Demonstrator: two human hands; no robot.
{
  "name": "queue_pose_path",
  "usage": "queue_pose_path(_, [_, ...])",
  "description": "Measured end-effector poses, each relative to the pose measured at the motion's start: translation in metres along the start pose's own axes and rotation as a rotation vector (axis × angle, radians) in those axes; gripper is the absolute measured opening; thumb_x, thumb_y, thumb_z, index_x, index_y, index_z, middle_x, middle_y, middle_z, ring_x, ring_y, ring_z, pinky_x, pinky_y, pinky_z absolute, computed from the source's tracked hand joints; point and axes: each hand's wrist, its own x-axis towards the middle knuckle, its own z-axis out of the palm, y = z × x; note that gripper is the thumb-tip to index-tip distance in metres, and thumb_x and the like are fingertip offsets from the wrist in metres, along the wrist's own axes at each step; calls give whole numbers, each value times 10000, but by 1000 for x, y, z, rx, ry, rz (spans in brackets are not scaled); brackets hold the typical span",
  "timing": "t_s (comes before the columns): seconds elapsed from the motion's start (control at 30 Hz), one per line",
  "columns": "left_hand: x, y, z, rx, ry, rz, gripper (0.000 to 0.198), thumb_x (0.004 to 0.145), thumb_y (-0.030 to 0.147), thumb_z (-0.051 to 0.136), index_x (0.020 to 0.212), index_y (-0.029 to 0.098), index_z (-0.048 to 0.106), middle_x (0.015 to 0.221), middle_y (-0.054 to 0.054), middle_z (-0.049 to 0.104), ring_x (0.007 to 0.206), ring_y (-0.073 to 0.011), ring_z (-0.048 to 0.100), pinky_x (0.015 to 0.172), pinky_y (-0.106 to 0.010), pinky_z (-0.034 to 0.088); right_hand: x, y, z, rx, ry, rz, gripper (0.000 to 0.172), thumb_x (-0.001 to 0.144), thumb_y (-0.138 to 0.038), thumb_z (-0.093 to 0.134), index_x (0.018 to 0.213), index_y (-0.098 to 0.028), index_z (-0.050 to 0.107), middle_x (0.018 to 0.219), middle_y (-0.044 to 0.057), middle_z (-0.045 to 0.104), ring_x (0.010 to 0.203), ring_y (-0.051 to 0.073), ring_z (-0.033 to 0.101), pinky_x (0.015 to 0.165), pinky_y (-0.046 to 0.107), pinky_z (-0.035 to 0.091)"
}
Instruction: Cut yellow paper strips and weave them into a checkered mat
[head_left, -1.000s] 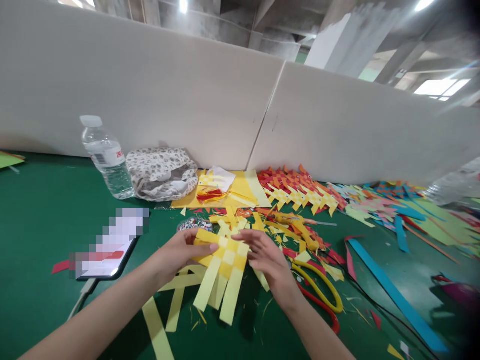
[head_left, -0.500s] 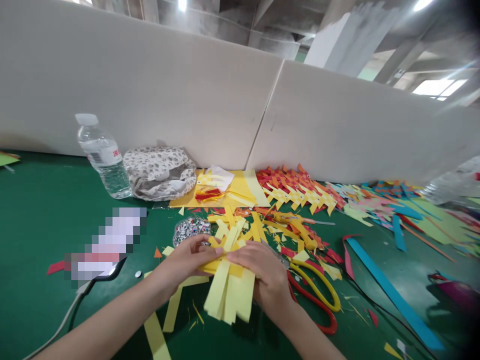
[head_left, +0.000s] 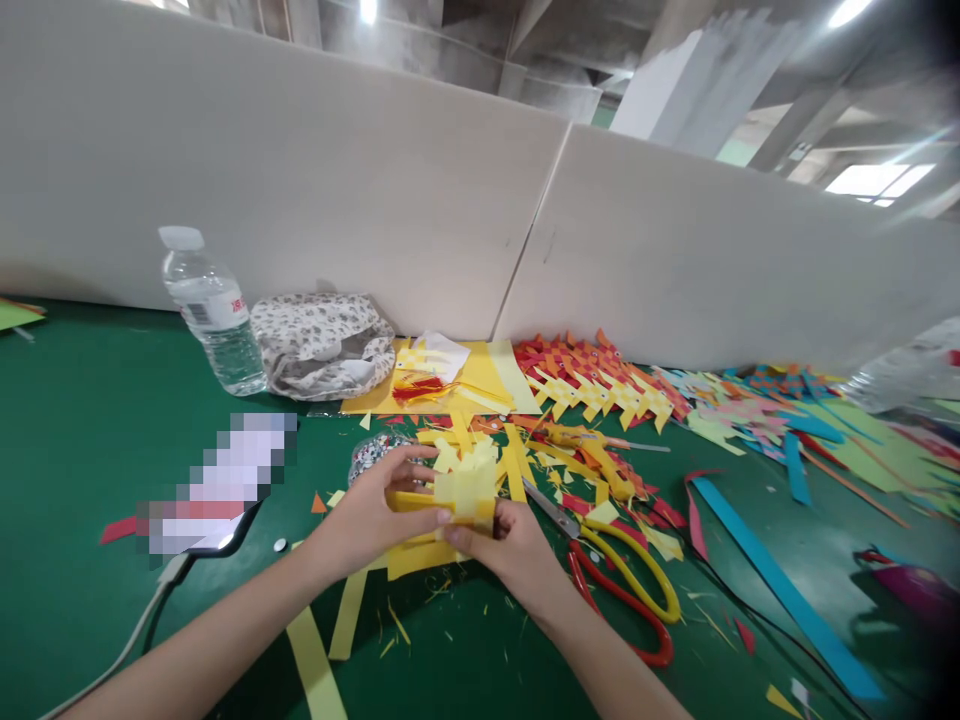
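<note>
Lower centre: the left hand (head_left: 375, 515) and right hand (head_left: 521, 555) hold folded yellow paper strips (head_left: 466, 490), fingers (head_left: 420, 521) pinched together on them. Scissors (head_left: 568, 524) lie on the green desk (head_left: 90, 420), lower right.

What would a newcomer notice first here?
Probably the yellow paper strips held by the left hand and right hand, lower centre. Next, the red-and-yellow-handled scissors on the green table, right of the hands. Behind them, red-and-orange woven paper fish lie piled before the white partition.

Bottle (head_left: 219, 335) just left of patterned cloth bundle (head_left: 319, 335); phone (head_left: 229, 485) on white cable (head_left: 172, 569) front-left of bundle, partition (head_left: 337, 180) behind bundle.
</note>
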Motion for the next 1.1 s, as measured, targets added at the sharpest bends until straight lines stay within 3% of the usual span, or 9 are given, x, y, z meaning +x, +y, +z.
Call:
queue_pose_path(0.2, [5, -8, -4, -125, -40, -109, 755, 545, 303, 750, 1195, 207, 379, 1137, -116, 553, 1091, -252, 489, 833, -366, 449, 1, -2, 0, 103, -23, 6, 393, 583, -345, 740, 923, -157, 677, 779, 41, 690, 716, 189, 624, 703, 309, 477])
queue_pose_path(0.33, [3, -5, -10, -83, -183, -135, 573, 577, 317, 725, 1093, 196, 509, 1068, -85, 623, 950, -251, 587, 818, -384, 453, 0, -3, -1, 106, -19, 20, 347, 590, -312, 741, 897, -161, 682, 789, 38, 685, 713, 173, 611, 709, 291, 464])
queue_pose_path(0.47, [-1, 5, -8, 15, -232, -48, 318, 632, 330, 673, 915, 188, 635, 966, -52, 670, 911, -240, 599, 792, -360, 457, -1, 0, 0, 17, -47, 28, 258, 601, -260, 736, 829, -149, 689, 677, -6, 641, 602, 118, 548, 571, 211, 423])
queue_pose_path(0.6, [-4, 6, 1, -16, -173, -46, 250, 665, 339, 633, 854, 177, 658, 868, -41, 694, 817, -209, 619, 702, -313, 478, -2, 4, 3, -138, -13, 41, 150, 616, -246, 716, 695, -130, 661, 562, -41, 541, 505, 77, 444, 479, 186, 347])
queue_pose_path(0.77, [-4, 2, 2, 6, -107, -52, 250, 700, 379, 590, 800, 164, 669, 790, -38, 693, 748, -188, 608, 647, -282, 465, -3, 4, 6, -133, -34, 58, 174, 658, -278, 673, 718, -125, 617, 610, -21, 553, 535, 94, 481, 520, 209, 396])
queue_pose_path(0.83, [-3, 3, 0, -30, -105, -53, 238, 694, 372, 603, 786, 164, 670, 779, -33, 690, 730, -175, 602, 643, -268, 456, -4, 1, 6, -101, -45, 16, 225, 648, -277, 683, 802, -144, 589, 692, -4, 584, 606, 120, 533, 575, 229, 437])
queue_pose_path(0.93, [-2, 7, -3, -62, -91, -77, 228, 691, 368, 615, 766, 160, 670, 739, -18, 675, 650, -141, 576, 594, -241, 435, -7, -4, 3, -188, 66, -159, 316, 666, -257, 675, 934, -198, 520, 866, 22, 588, 758, 156, 567, 641, 246, 466])
queue_pose_path(1.0, [-1, 9, -5, -70, -94, -104, 231, 693, 375, 614, 740, 156, 667, 684, -2, 654, 568, -109, 535, 533, -219, 405, -8, -7, 0, -300, 157, -300, 275, 718, -249, 627, 963, -221, 505, 938, 36, 565, 820, 166, 561, 657, 249, 468])
queue_pose_path(1.1, [-1, 11, -5, -66, -112, -123, 224, 682, 375, 626, 674, 153, 654, 597, 24, 609, 482, -76, 460, 465, -195, 348, -10, -11, -3, -401, 169, -425, 193, 773, -244, 558, 963, -233, 528, 952, 47, 555, 820, 169, 559, 668, 266, 470])
